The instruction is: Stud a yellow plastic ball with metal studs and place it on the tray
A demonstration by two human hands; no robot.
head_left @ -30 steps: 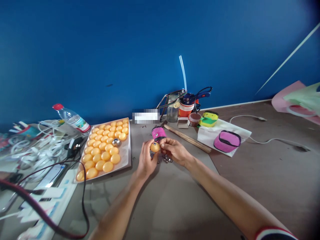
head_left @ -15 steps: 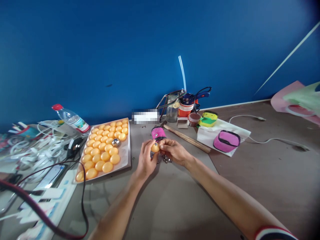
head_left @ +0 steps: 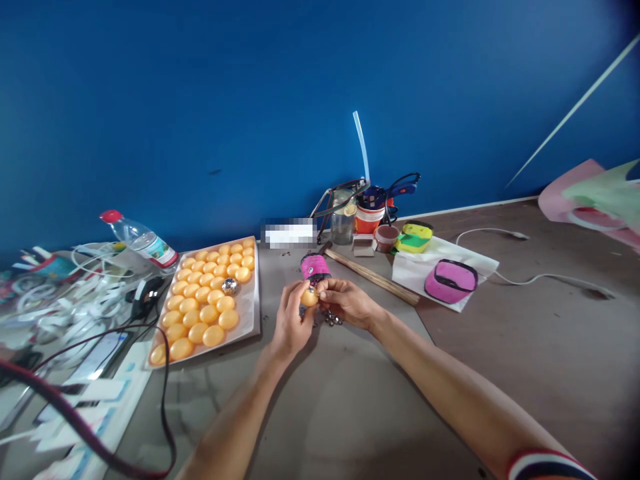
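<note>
My left hand [head_left: 291, 319] is closed around an orange ball [head_left: 309, 297], much like a table tennis ball, with a small shiny metal piece on its top. Close against it, the thumb and fingers of my right hand [head_left: 345, 300] are pinched at the ball's right side; what is between them is too small to make out. Just beyond the ball stands a pink band-wrapped object [head_left: 315, 267] with dark edges. Several small shiny metal parts [head_left: 332, 319] lie on the table below my right hand, partly hidden.
To the left, a white tray [head_left: 253, 313] holds rows of orange balls and one silvery ball [head_left: 229, 287]. A wooden-handled tool [head_left: 373, 275] lies behind my right hand. Further right, a pink block [head_left: 451, 283] rests on white paper. Cables and a bottle [head_left: 145, 243] crowd the left side.
The view has shifted slightly. Both hands keep nearly the same pose at the orange ball, with the right fingertips still pinched beside it.
</note>
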